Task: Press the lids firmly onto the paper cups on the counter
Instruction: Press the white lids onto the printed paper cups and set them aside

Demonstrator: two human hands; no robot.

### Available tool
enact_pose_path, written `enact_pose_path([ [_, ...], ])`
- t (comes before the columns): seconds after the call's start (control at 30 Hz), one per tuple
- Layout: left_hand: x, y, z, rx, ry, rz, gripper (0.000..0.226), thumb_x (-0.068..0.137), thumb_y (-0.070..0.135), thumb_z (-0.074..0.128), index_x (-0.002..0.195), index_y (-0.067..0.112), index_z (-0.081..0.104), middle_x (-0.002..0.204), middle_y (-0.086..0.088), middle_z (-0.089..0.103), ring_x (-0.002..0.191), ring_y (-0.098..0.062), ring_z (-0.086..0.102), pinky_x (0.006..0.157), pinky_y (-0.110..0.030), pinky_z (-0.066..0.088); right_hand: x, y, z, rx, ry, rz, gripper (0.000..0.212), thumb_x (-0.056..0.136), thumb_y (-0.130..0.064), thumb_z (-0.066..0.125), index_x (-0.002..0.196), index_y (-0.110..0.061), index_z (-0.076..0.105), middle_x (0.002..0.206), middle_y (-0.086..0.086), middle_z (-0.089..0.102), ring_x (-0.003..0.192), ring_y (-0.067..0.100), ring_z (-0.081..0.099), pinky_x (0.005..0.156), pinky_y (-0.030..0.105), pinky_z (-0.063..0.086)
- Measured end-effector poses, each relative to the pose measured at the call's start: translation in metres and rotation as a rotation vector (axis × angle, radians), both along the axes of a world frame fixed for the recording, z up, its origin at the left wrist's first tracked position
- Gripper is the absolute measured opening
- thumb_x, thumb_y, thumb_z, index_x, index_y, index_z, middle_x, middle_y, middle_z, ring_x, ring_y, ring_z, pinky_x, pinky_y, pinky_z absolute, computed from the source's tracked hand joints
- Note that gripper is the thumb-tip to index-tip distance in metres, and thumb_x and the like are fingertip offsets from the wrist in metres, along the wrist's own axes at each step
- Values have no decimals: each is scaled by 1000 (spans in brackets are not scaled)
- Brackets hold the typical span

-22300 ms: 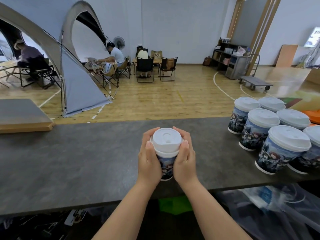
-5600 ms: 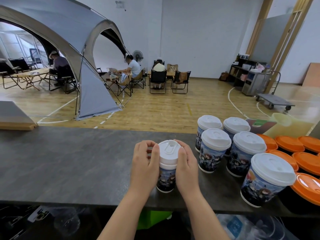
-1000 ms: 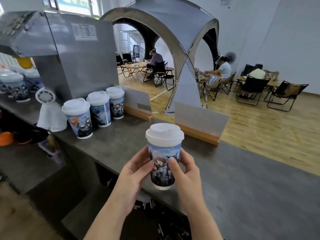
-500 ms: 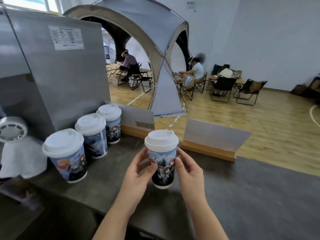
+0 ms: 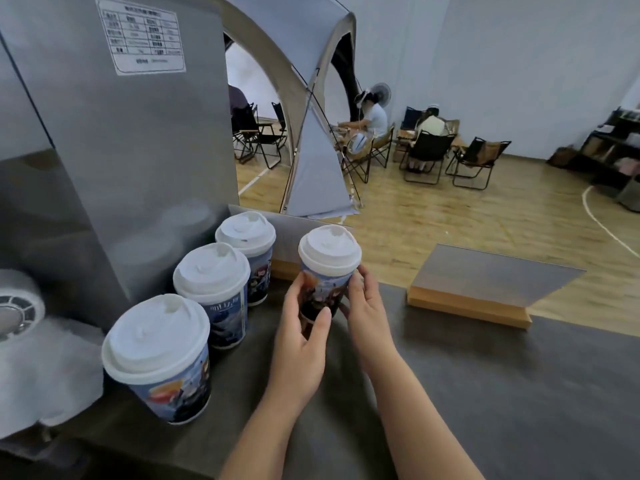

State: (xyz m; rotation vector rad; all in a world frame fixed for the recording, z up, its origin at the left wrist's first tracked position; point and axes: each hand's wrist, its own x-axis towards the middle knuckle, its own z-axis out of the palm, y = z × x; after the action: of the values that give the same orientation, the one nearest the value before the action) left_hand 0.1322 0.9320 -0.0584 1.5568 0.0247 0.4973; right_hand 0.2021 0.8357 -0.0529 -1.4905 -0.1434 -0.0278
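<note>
— Carrying it over, is she? The lidded cup [image 5: 327, 271] is sitting much closer to that row of three than it was half a second ago.

— Yes, it is travelling leftward along the counter [image 5: 519, 393]; a second back the three capped cups were lying well off to the left, and now the held one is hanging just beside the farthest cup [image 5: 247, 252], level with it. The middle cup [image 5: 214, 292] and the nearest cup [image 5: 159, 358] are standing in line in front of the steel machine [image 5: 138, 150].

— So what is that telling us about the job?

— I am judging that this lid [image 5: 329, 251] is already pressed home and the cup is being parked as a fourth in the finished row.

— And the grip?

— The left hand [image 5: 301, 337] is wrapping the cup's near side, thumb curling across the printed wall. The right hand [image 5: 367, 313] is cupping the far side, fingers bending round behind. Both are closing snugly on the cup body, below the lid.

— Is it touching down?

— I cannot tell; the hands are hiding the cup's base.
</note>
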Motion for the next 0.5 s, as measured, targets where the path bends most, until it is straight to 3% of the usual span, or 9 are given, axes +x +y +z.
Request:
enact_pose_path([
  [0.1, 4, 5, -3, -19, 42, 19, 62, 90, 34, 53, 147, 39, 28, 155, 17, 36, 141, 8, 32, 117, -23, 28, 6, 13, -1, -24, -22, -5, 30, 96, -47, 45, 123, -46, 56, 133, -9, 62, 126, 13, 57, 109, 48, 45],
  [0.27, 5, 7, -6, -89, 84, 83, 67, 89, 37, 48, 153, 26, 30, 157, 12, 36, 143, 4, 31, 122, -31, 26, 7, 24, -2, -44, -25, 37, 30, 104, -35, 40, 126, -46, 57, 136, -10, 61, 130, 10, 53, 113, 45, 41],
  [0.37, 3, 5, -4, -95, 93, 53, 69, 90, 38, 47, 155, 27, 26, 159, 15, 31, 145, 6, 26, 122, -28, 23, 7, 24, -2, -36, -6, 62, 42, 97, -45, 43, 136, -36, 55, 141, -6, 59, 134, 13, 51, 115, 47, 38],
  [0.5, 4, 7, -1, -129, 95, 28, 69, 90, 40, 43, 155, 30, 23, 161, 17, 26, 144, 12, 21, 120, -20, 20, 7, 25, 0, -47, 18, 73, 33, 97, -45, 41, 124, -54, 57, 142, -8, 58, 134, 12, 51, 115, 45, 38],
])
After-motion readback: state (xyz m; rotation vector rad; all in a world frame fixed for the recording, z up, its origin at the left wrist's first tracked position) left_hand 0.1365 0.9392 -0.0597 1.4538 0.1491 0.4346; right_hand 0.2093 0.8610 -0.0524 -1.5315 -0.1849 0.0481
